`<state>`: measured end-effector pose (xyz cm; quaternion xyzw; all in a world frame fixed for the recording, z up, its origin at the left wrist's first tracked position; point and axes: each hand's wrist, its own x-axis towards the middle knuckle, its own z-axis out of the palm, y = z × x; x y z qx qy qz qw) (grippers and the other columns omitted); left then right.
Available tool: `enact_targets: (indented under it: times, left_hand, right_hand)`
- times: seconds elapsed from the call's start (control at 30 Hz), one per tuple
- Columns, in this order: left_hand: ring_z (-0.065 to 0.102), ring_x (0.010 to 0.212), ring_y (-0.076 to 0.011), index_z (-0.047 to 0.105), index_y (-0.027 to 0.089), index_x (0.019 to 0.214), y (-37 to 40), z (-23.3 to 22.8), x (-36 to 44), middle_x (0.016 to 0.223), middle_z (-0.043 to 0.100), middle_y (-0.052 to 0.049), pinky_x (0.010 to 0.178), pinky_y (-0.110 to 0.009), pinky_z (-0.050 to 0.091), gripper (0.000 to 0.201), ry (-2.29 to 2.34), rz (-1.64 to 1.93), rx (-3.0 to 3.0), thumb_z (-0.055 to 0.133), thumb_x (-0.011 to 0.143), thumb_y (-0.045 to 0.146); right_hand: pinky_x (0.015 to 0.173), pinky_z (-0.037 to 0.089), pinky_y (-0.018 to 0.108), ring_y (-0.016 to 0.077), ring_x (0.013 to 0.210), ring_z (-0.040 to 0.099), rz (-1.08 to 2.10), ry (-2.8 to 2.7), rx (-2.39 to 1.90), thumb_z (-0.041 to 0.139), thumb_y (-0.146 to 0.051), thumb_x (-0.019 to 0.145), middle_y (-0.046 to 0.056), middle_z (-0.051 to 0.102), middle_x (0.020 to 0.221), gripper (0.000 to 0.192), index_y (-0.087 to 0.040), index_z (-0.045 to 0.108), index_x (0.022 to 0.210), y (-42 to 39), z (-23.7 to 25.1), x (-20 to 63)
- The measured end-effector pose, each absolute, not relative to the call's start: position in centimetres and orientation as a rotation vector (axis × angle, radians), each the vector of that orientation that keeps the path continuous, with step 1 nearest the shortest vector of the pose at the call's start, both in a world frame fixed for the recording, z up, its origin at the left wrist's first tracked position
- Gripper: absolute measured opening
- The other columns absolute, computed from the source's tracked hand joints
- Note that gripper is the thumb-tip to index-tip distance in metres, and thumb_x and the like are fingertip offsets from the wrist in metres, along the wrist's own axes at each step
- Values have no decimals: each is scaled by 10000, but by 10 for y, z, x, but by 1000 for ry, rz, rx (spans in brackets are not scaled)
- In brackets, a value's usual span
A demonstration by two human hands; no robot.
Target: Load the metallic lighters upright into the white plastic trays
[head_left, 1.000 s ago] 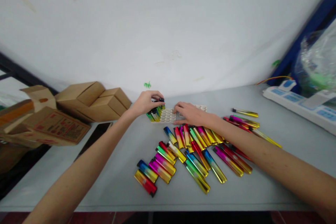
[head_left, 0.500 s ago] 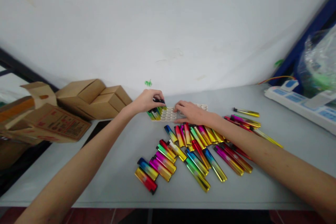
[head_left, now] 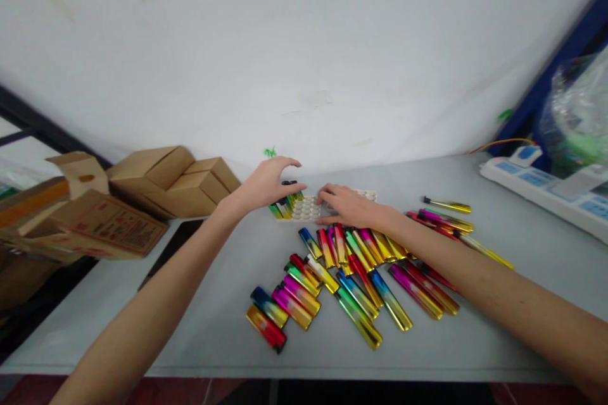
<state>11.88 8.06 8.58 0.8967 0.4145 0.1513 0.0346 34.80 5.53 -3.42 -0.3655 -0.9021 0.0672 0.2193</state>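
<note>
A white plastic tray [head_left: 308, 209] with rows of holes lies near the wall. Several metallic-coloured lighters [head_left: 285, 205] stand upright at its left end. My left hand [head_left: 268, 185] is just over those lighters, thumb and fingers apart, with nothing between them. Across the tray's middle lies my right hand [head_left: 349, 205], its thumb at the near edge and its fingers toward the far side, gripping the tray and covering part of it. Shiny lighters in red, purple, green, blue and gold, such as a blue-gold one [head_left: 390, 300], lie spread on the table in front of the tray.
Brown cardboard boxes [head_left: 152, 174] and an opened printed carton [head_left: 107, 224] stand at the left, near a dark flat object [head_left: 173, 247]. A white power strip [head_left: 541, 186] and a clear plastic bag [head_left: 582, 114] are at the right. The white wall [head_left: 304, 63] rises behind the grey table [head_left: 199, 342].
My left hand's fingers have spread apart, letting go of the lighter, and lifted slightly off the standing lighters. My right hand stays on the tray. The view has shifted slightly.
</note>
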Motion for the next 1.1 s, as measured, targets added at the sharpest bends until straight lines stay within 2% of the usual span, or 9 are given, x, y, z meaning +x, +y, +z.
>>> enact_targets:
  times: [0.1, 0.2, 0.27, 0.47, 0.63, 0.83, 0.93, 1.0, 1.1]
  left_hand:
    - [629, 1203, -297, 696, 163, 1202, 30, 92, 118, 1218, 736, -129, 1056, -423, 449, 367, 1268, 714, 2843, 593, 963, 422]
    - [679, 885, -228, 724, 195, 1069, -9, 79, 118, 915, 754, -59, 844, -346, 479, 249, 1279, 514, 2784, 558, 980, 359]
    - [632, 678, -189, 704, 205, 916, -20, 62, 119, 718, 699, -16, 669, -301, 418, 231, 1362, 300, 2628, 547, 982, 361]
    - [580, 616, -217, 509, 216, 591, -11, 23, 125, 617, 617, -59, 579, -314, 261, 497, 1742, 93, 2471, 491, 967, 540]
    - [502, 525, -204, 423, 232, 499, -5, 14, 133, 522, 513, -47, 554, -319, 226, 558, 1816, 14, 2352, 455, 945, 566]
    - [430, 512, -155, 429, 211, 475, 5, 4, 126, 474, 387, 14, 545, -296, 229, 464, 1704, 294, 2215, 550, 869, 424]
    - [410, 529, -138, 437, 201, 519, 6, 0, 123, 503, 377, 29, 539, -280, 233, 461, 1585, 601, 2102, 561, 883, 455]
    - [429, 557, -137, 459, 198, 570, 4, 0, 123, 544, 416, 32, 544, -267, 278, 462, 1481, 833, 1987, 585, 897, 499]
    - [534, 636, -146, 576, 185, 768, 1, 7, 128, 701, 577, 7, 621, -262, 425, 393, 1188, 1055, 1714, 609, 930, 541]
  right_hand:
    - [915, 518, 424, 284, 993, 639, 180, -2504, -1001, 706, -511, 946, 148, 645, 1176, 458, -155, 638, 1227, 56, -36, 348]
    - [932, 517, 414, 287, 1044, 633, 188, -2504, -992, 709, -511, 946, 146, 645, 1185, 445, -164, 637, 1215, 57, -36, 348]
    - [935, 522, 418, 292, 1055, 633, 186, -2494, -993, 723, -497, 939, 150, 648, 1188, 437, -160, 638, 1204, 56, -36, 348]
    - [939, 530, 433, 300, 1063, 641, 177, -2501, -998, 729, -473, 940, 164, 651, 1198, 432, -137, 638, 1197, 54, -33, 347]
    - [952, 526, 427, 293, 1077, 641, 185, -2500, -1009, 744, -455, 932, 156, 644, 1212, 426, -144, 634, 1201, 53, -31, 347]
    - [966, 525, 437, 301, 1096, 637, 186, -2511, -1004, 749, -448, 929, 166, 649, 1209, 439, -126, 634, 1205, 53, -30, 347]
    - [943, 527, 436, 301, 1068, 639, 171, -2512, -1001, 721, -475, 944, 167, 652, 1198, 446, -122, 636, 1203, 53, -30, 346]
    - [928, 525, 429, 294, 1042, 639, 162, -2505, -1008, 718, -474, 947, 162, 652, 1195, 432, -131, 639, 1198, 52, -30, 346]
    - [912, 519, 418, 283, 1007, 639, 163, -2509, -1016, 709, -479, 953, 155, 650, 1187, 425, -136, 640, 1195, 52, -29, 347]
